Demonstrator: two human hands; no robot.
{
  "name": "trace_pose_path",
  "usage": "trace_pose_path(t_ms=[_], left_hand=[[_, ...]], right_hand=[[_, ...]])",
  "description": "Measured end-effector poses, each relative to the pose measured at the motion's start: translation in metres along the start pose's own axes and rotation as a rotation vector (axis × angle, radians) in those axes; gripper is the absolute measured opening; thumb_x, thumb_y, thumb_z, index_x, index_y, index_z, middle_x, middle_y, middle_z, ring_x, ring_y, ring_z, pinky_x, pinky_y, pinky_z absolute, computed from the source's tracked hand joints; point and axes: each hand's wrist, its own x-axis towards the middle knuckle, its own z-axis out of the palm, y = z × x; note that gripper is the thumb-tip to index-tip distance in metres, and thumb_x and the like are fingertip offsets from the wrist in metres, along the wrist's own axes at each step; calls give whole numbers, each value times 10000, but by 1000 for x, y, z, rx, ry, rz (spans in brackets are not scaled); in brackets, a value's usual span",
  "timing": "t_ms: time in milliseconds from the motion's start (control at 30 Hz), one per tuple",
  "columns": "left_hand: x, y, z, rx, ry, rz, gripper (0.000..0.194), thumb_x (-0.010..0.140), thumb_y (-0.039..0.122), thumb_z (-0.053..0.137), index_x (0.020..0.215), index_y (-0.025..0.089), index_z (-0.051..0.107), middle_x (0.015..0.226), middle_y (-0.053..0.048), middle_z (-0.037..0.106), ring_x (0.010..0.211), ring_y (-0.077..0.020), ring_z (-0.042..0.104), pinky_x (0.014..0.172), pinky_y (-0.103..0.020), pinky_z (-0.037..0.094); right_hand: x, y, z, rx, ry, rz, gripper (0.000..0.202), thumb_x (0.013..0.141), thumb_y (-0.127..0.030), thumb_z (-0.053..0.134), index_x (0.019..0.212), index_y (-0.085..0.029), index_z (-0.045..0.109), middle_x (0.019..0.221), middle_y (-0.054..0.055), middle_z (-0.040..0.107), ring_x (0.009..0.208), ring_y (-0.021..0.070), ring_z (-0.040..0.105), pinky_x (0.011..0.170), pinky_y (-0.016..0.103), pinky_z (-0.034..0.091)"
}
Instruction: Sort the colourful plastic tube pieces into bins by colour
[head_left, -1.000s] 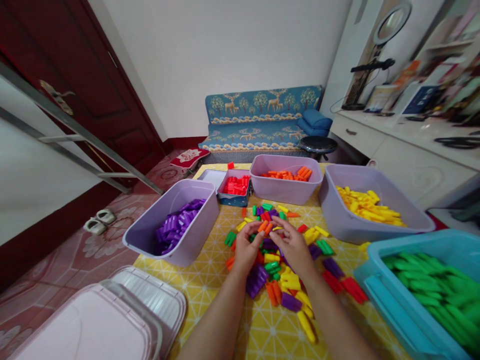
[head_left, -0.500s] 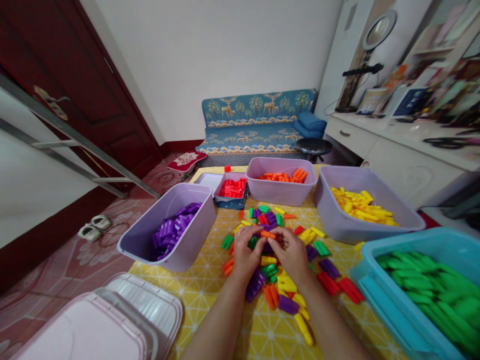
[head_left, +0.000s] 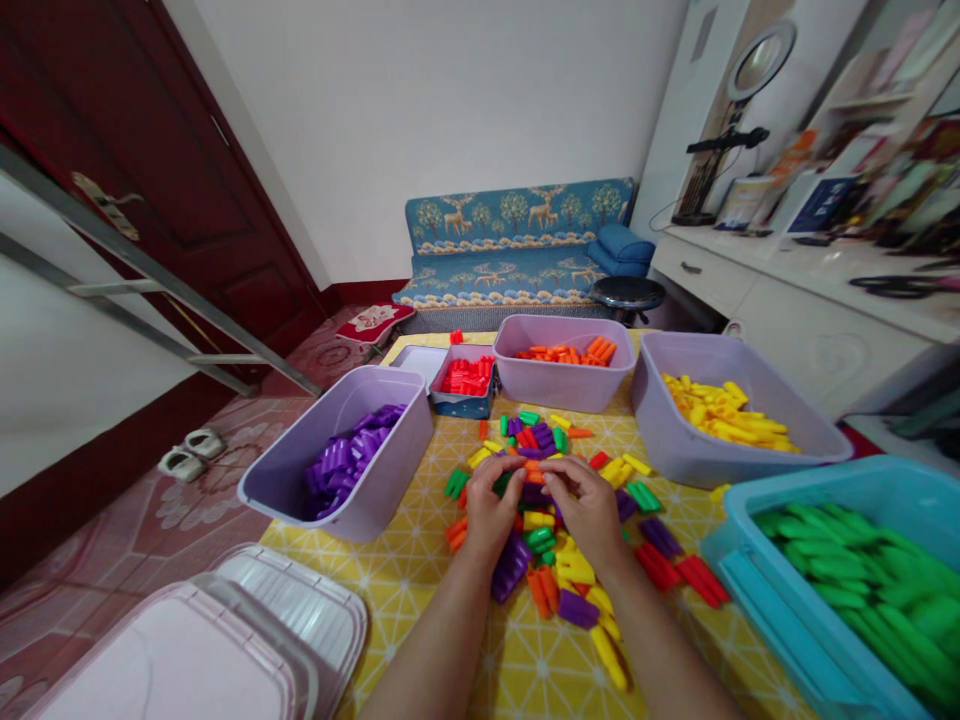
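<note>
Orange pieces (head_left: 534, 473) lie between the fingertips of my two hands, above a mixed pile at the middle of the table. My left hand (head_left: 493, 505) is closed on the left end of the orange pieces. From the right, my right hand (head_left: 583, 503) pinches their other end. Around and below the hands lie purple pieces (head_left: 511, 568), yellow pieces (head_left: 574, 563), green pieces (head_left: 643, 496) and red pieces (head_left: 657, 567). How the orange pieces join is too small to tell.
Bins hold purple (head_left: 349, 460), orange (head_left: 562, 355), yellow (head_left: 724, 415) and green pieces (head_left: 862, 570). A small box (head_left: 461, 405) has red ones. Lids (head_left: 172, 660) lie at the front left. Behind stand a sofa (head_left: 517, 265) and a black stool (head_left: 628, 292).
The fingertips have moved slightly apart around the orange pieces, and more orange shows between them. The view has shifted very slightly.
</note>
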Motion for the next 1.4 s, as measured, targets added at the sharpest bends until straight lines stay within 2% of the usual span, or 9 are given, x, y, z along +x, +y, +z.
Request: trace_pose_path(t_ms=[133, 467, 633, 733, 833, 1000, 1200, 1267, 1400], left_hand=[[0, 1, -1, -17, -2, -6, 165, 795, 280, 653, 933, 209, 707, 926, -52, 708, 908, -210, 635, 857, -339, 473], [0, 2, -1, -24, -54, 31, 250, 781, 265, 675, 1027, 224, 693, 1020, -64, 688, 996, -224, 605, 915, -351, 446], [0, 0, -1, -69, 3, -33, 208, 790, 276, 662, 980, 195, 675, 936, -51, 684, 878, -191, 623, 815, -305, 481], [0, -1, 0, -145, 46, -101, 212, 805, 282, 642, 988, 176, 657, 877, -46, 673, 788, -165, 622, 737, -273, 498], [0, 0, 1, -167, -15, -76, 197, 799, 264, 648, 975, 178, 668, 928, -55, 670, 817, -165, 628, 727, -259, 505], [-3, 2, 2, -106, -86, 5, 181, 803, 244, 645, 973, 197, 689, 907, -45, 669, 787, -150, 621, 703, -243, 503], [-3, -5, 3, -133, -51, -41, 151, 825, 218, 603, 945, 177, 683, 921, -65, 691, 847, -177, 648, 750, -274, 516], [-2, -6, 3, -138, -39, -53, 146, 829, 213, 593, 935, 170, 684, 909, -68, 696, 838, -179, 653, 753, -281, 519], [0, -5, 2, -122, -17, -50, 136, 832, 211, 578, 901, 174, 690, 880, -57, 697, 825, -177, 656, 747, -282, 518]], right_hand=[[-2, 5, 3, 93, 27, 76, 280, 816, -329, 596, 1074, -226, 634, 897, 47, 704, 695, 182, 681, 700, 338, 579], [-3, 9, 6, 251, 60, 138, 355, 807, -329, 622, 1132, -219, 532, 1035, 81, 672, 873, 190, 679, 792, 343, 566], [-2, 10, 4, 202, 115, 148, 385, 821, -390, 597, 1153, -205, 534, 1073, 98, 664, 905, 197, 665, 802, 343, 548], [-2, 15, 3, 182, 65, 152, 389, 816, -397, 603, 1152, -208, 557, 1042, 85, 676, 876, 191, 666, 782, 333, 548], [-2, 18, 3, 128, 12, 90, 422, 802, -368, 624, 1198, -233, 562, 1075, 70, 671, 897, 191, 658, 795, 331, 541], [-2, 13, 1, -21, -1, -11, 189, 829, -319, 588, 971, -219, 663, 981, 56, 680, 907, 199, 638, 833, 339, 514], [0, 9, 0, -64, 104, 21, 145, 776, -230, 576, 906, -194, 628, 926, 58, 669, 842, 194, 642, 763, 306, 516], [2, 10, -4, -90, 75, 86, 171, 757, -224, 569, 915, -190, 626, 910, 59, 685, 805, 194, 652, 742, 308, 518], [14, 10, -19, -112, -127, 187, 205, 737, -258, 578, 913, -179, 648, 855, 54, 713, 762, 192, 666, 712, 305, 520]])
